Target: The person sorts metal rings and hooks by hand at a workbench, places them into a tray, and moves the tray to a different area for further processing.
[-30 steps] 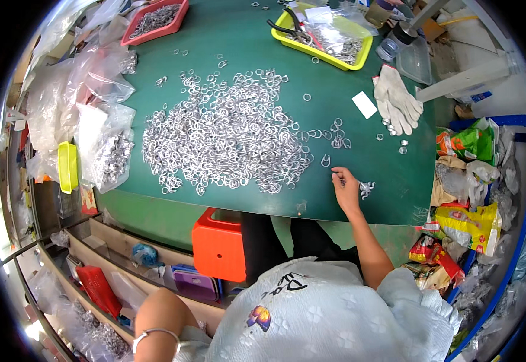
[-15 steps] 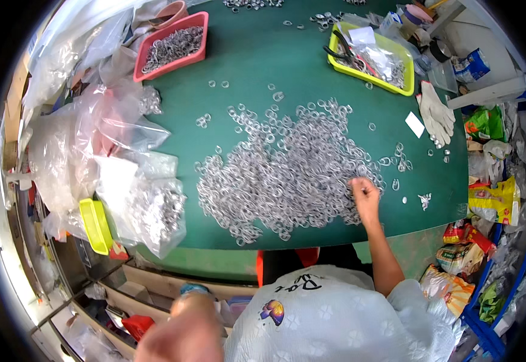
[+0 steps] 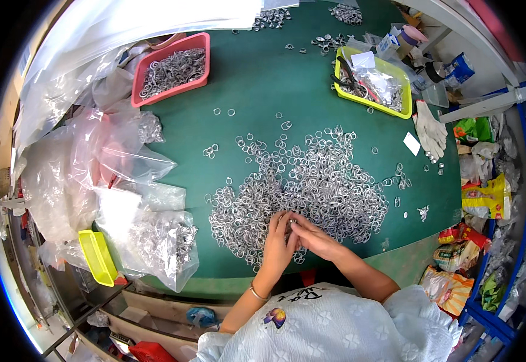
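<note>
Desk: green top [image 3: 257, 78], its near edge curved in the wide lens, taking up most of the view.
Left side: clear plastic sheeting [image 3: 64, 72] piled along the desk's edge, brightly lit from the upper left.
Below desk: open shelves [image 3: 154, 314] with small items, partly hidden.
Right side: blue metal frame [image 3: 519, 199] standing by the desk, packets and bags stacked against it.
Upper right: pale beam [image 3: 486, 102] crossing the blue frame.
Light: bright and even.
</note>
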`<state>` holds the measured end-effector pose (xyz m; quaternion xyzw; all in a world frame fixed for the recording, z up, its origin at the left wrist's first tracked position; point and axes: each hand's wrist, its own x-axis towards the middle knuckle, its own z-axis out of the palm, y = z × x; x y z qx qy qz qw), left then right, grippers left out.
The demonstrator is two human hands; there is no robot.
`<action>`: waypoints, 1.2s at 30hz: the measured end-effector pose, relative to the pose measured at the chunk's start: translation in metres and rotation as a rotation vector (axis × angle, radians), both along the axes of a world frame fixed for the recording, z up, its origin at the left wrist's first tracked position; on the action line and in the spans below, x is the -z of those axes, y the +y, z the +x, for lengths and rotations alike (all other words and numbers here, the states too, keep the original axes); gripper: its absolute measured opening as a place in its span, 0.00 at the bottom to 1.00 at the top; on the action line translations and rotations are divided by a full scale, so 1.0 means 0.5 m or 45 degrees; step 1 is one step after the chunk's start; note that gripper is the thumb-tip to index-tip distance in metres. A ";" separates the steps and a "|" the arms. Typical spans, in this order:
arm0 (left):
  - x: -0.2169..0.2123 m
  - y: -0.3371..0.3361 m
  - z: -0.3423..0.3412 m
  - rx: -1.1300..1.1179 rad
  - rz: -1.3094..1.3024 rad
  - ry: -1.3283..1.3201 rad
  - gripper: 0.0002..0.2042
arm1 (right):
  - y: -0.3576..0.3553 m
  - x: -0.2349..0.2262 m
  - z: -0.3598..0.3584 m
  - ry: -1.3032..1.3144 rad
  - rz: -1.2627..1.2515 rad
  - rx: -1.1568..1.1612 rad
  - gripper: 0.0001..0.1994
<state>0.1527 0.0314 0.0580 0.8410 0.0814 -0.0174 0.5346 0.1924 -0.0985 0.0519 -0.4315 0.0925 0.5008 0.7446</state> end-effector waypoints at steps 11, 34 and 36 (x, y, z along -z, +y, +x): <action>0.111 0.137 -0.097 -1.275 -1.157 -0.063 0.04 | -0.010 0.042 -0.007 -0.795 -0.487 -0.413 0.17; 0.171 0.171 -0.202 -1.367 -0.087 -0.200 0.17 | -0.427 0.134 -0.077 -1.170 -2.074 0.900 0.12; 0.184 0.135 -0.189 -1.202 -0.016 -0.193 0.17 | -0.520 0.188 -0.078 -0.974 -2.133 1.015 0.13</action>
